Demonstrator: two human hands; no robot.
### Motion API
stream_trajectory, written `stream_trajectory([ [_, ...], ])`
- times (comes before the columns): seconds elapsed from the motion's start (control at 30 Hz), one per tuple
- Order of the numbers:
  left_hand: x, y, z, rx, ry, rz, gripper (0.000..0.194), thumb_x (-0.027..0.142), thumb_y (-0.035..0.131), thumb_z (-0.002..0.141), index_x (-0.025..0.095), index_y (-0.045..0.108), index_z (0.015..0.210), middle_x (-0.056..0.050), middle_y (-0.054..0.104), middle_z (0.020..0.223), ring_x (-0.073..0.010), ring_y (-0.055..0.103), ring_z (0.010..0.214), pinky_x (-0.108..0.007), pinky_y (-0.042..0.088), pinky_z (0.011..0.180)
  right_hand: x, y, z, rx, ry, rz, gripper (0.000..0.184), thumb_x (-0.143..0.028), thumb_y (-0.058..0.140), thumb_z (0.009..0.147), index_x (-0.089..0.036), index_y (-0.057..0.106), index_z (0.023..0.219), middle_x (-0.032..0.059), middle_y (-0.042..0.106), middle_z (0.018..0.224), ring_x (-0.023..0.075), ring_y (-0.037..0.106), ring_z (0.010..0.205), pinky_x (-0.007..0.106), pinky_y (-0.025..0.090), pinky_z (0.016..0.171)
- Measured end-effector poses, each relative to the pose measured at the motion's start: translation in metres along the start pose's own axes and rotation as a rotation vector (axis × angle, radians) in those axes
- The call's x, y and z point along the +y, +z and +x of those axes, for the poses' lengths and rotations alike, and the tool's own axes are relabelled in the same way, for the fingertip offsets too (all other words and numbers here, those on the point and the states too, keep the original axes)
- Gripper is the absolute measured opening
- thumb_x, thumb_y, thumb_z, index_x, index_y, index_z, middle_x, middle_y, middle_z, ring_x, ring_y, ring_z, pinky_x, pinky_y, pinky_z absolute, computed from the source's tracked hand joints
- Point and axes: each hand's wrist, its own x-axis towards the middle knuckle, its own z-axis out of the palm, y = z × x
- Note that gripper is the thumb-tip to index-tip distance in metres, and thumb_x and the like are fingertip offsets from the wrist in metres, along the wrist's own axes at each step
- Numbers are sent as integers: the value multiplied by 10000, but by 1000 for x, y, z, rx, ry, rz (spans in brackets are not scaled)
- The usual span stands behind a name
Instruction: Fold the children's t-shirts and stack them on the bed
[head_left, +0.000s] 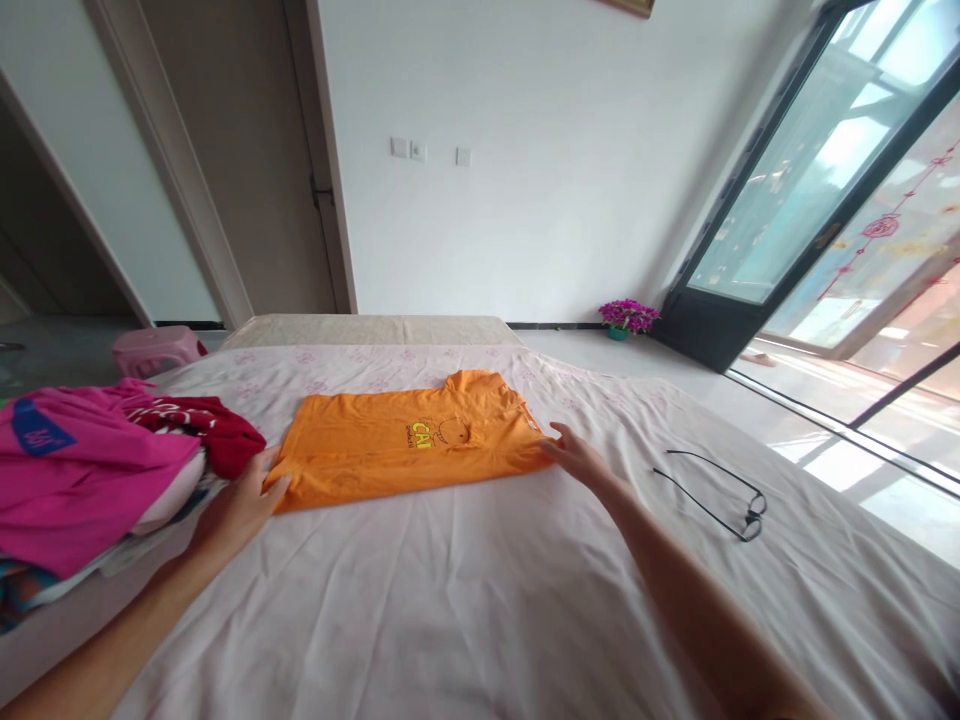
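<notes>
An orange T-shirt [375, 430] lies on the bed sheet, its near side folded over so that only part of the yellow print and line drawing shows. The collar points to the right. My left hand [244, 500] pinches the near left corner, at the hem end. At the other end, by the neckline, my right hand [576, 455] has its fingers closed on the near right corner. Both arms reach forward over the sheet, and the fabric between my hands lies in a long straight fold.
Left of the shirt is a heap of clothes [82, 470], pink and red on top. Black-framed glasses [752, 515] rest on the sheet [450, 600] to the right. Beyond the bed are a pink stool [157, 350], a potted purple plant [628, 316] and a glass door [780, 200].
</notes>
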Motion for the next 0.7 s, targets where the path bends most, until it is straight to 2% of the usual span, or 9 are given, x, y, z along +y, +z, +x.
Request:
stream_trajectory([
  [0.1,12,-4,-2,35,17,41,516,439,391,913,223,483,1372,-106,659,1288,-269,680,1068,-320,507,841,-1,8,-9,123,-93,-275,476,-416,515,909,-240,534,1351,53,704,998,224,631,952,307,433,801],
  [0.17,15,-5,-4,28,43,10,485,408,372,917,219,525,1337,-89,659,1296,-246,670,1093,-292,500,864,-1,6,-14,143,-132,-301,409,-375,443,934,-245,576,1299,40,713,966,211,645,890,291,425,739],
  [0.23,11,-5,-12,3,87,-27,465,396,373,912,223,553,1304,-72,681,1259,-226,674,1083,-277,500,877,4,-1,-20,136,-173,-305,395,-378,417,938,-252,602,1264,23,716,903,197,649,817,280,410,688],
  [0.33,-1,-6,-34,-38,194,-37,394,372,391,899,244,614,1199,-50,697,1223,-205,666,1093,-273,492,928,16,-13,-32,81,-204,-379,375,-399,446,926,-277,628,1230,8,723,879,196,652,806,278,397,671],
  [0.4,-5,-8,-50,-38,248,22,367,353,398,895,259,632,1162,-48,688,1223,-203,655,1105,-283,489,947,22,-19,-41,12,-182,-440,353,-422,469,922,-288,654,1191,11,727,893,202,656,818,281,400,673],
  [0.47,-1,-13,-59,0,264,158,379,343,418,887,259,628,1192,-71,668,1229,-228,655,1089,-323,498,935,19,-22,-46,12,-188,-513,342,-427,466,935,-272,683,1150,40,726,961,220,653,886,298,417,726],
  [0.53,13,-18,-61,65,278,312,407,330,445,873,234,627,1224,-113,639,1253,-273,651,1069,-388,499,925,7,-21,-48,85,-226,-580,359,-399,435,960,-247,687,1165,80,707,1076,250,628,1002,335,426,824],
  [0.6,36,-19,-59,103,336,364,396,305,450,873,204,652,1199,-131,629,1267,-291,640,1079,-422,487,944,-12,-13,-50,120,-284,-599,383,-362,399,980,-227,665,1221,104,675,1184,268,593,1096,364,419,909],
  [0.7,74,-5,-55,55,465,234,383,288,400,923,191,667,1181,-96,652,1267,-237,617,1146,-372,460,1018,-45,13,-54,31,-449,-545,429,-339,356,1001,-201,592,1332,105,610,1327,251,534,1225,362,386,1028],
])
